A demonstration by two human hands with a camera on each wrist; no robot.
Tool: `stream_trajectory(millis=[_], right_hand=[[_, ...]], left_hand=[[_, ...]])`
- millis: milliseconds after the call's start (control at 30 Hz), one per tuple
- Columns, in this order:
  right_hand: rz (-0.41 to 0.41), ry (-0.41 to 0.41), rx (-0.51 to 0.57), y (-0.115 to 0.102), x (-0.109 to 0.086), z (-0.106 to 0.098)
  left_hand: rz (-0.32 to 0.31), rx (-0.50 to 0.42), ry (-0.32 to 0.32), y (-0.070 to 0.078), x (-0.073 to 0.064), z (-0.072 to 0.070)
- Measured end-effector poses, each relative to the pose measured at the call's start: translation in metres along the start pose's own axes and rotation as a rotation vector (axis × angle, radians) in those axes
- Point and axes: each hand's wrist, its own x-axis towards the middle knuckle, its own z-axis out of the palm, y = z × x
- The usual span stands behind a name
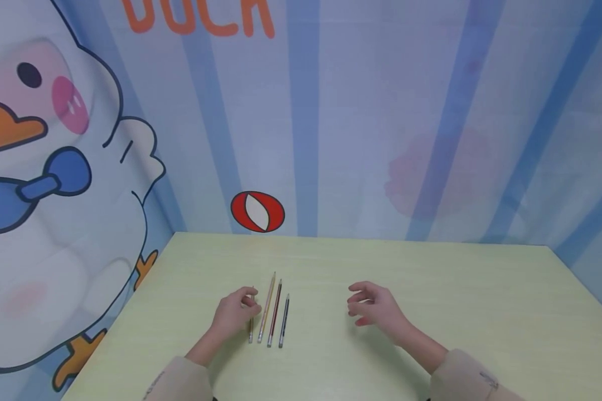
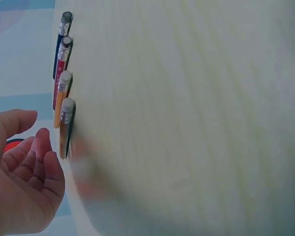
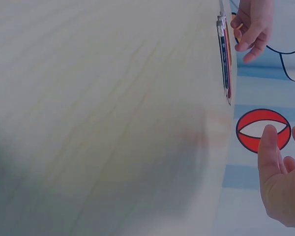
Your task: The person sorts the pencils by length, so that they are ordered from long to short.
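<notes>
Several pencils lie side by side on the table, their eraser ends toward me. From left to right they are a brownish-gold pencil [image 1: 251, 332], a longer yellow-orange pencil [image 1: 266, 309], a dark red pencil [image 1: 275, 314] and a shorter dark blue pencil [image 1: 284, 321]. My left hand [image 1: 234, 313] hovers over the brownish-gold one and partly hides it. In the left wrist view, its fingers [image 2: 54, 172] are loosely bent, with a gap to the thumb and nothing held. My right hand [image 1: 378, 309] hovers above the table, well right of the pencils, relaxed and holding nothing.
The pale yellow-green table [image 1: 431, 278] ends at a back wall covered by a blue striped cloth [image 1: 351, 111]. A cartoon duck [image 1: 95, 223] is printed on the left side, and a red-and-white ball [image 1: 276, 209] is printed just above the table's far edge.
</notes>
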Motion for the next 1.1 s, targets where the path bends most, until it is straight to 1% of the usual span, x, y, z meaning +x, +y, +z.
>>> stream_trajectory(millis=[100,433,567,767,833,1000,1100], right_hand=[[0.001,-0.007,0.023,0.002,0.003,0.009],[0.042,-0.060,0.076,0.004,0.009,0.038],[0.060,-0.088,0.108,0.002,0.012,0.050],[0.075,-0.151,0.142,-0.001,0.018,0.067],[0.078,-0.172,0.146,-0.002,0.021,0.072],[0.086,-0.230,0.121,-0.005,0.031,0.085],[0.092,-0.244,0.091,-0.006,0.038,0.094]], left_hand=[[-0.010,0.001,0.004,0.000,0.000,0.002],[-0.002,-0.006,-0.005,-0.003,0.000,0.006],[0.019,0.001,-0.005,-0.005,0.001,0.007],[0.037,0.042,-0.009,-0.003,0.002,0.009],[0.043,0.060,-0.012,-0.002,0.002,0.009],[0.037,0.095,-0.017,0.000,0.003,0.009],[0.054,0.125,-0.010,0.002,0.003,0.008]])
